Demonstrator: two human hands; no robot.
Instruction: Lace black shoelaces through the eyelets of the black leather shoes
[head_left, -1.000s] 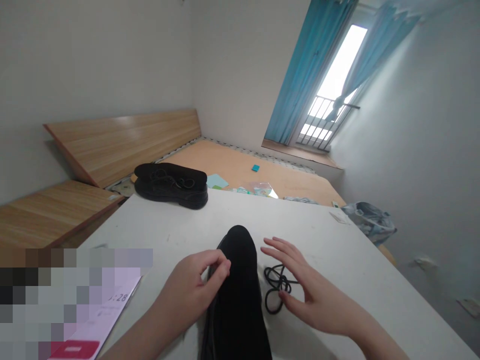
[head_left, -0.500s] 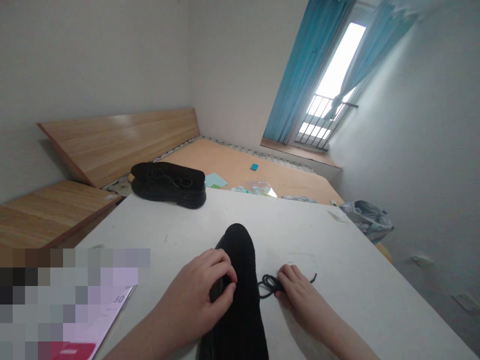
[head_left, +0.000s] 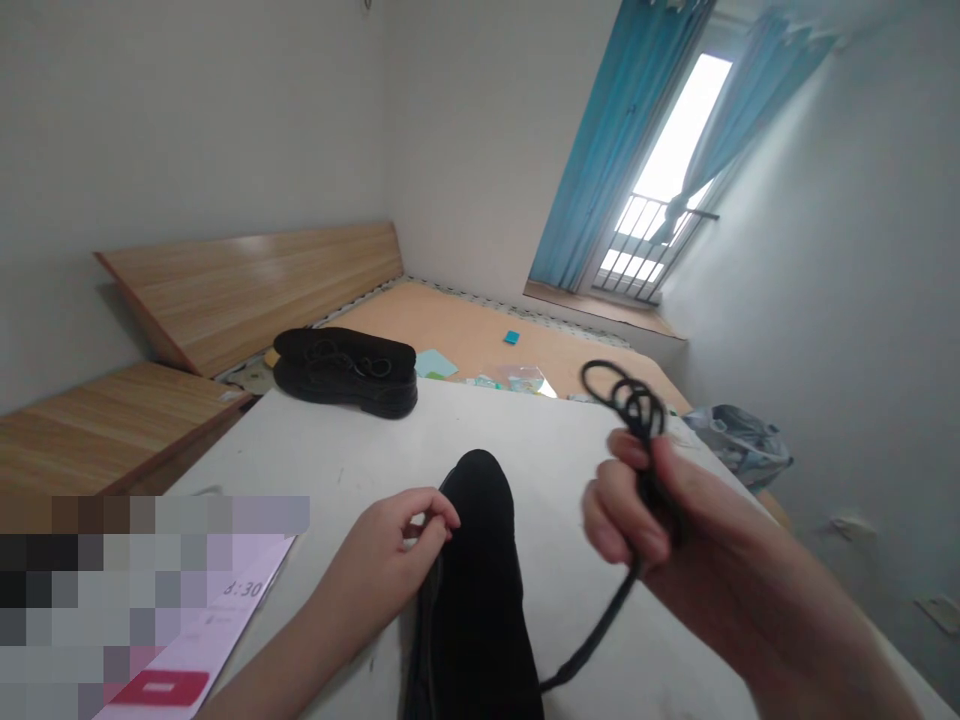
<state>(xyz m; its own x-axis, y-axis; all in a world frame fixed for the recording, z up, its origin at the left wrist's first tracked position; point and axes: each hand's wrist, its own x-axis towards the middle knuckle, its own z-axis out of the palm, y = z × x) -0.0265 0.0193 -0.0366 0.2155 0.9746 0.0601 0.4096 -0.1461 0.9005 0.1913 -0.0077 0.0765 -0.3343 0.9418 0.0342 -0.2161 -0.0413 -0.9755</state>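
Two hands, two black shoes, and honestly most of the action is on my right. Taking the near shoe [head_left: 484, 590] as the clock centre, it's lying lengthwise on the white table [head_left: 480, 415], toe at 12. My right hand [head_left: 637, 520] is up at about 2 o'clock, fingers closed around a bundled black lace [head_left: 640, 405], loops poking out the top and a tail hanging down toward the shoe's right side. Can't tell if that tail is attached. My left hand [head_left: 409, 545] is at 10, fingers curled with just a narrow gap to the thumb, tips right at the shoe's upper left edge. No idea if they're pinching anything. The far shoe [head_left: 345, 372] sits around 11, and there's a lilac screen [head_left: 202, 640] near 9.

I'd call this step holding the lace bundle up off the table. From this pose, the next move calls for a firm grip on the bundle, enough slack in the tail so it doesn't tug, and the left hand steady by the shoe.
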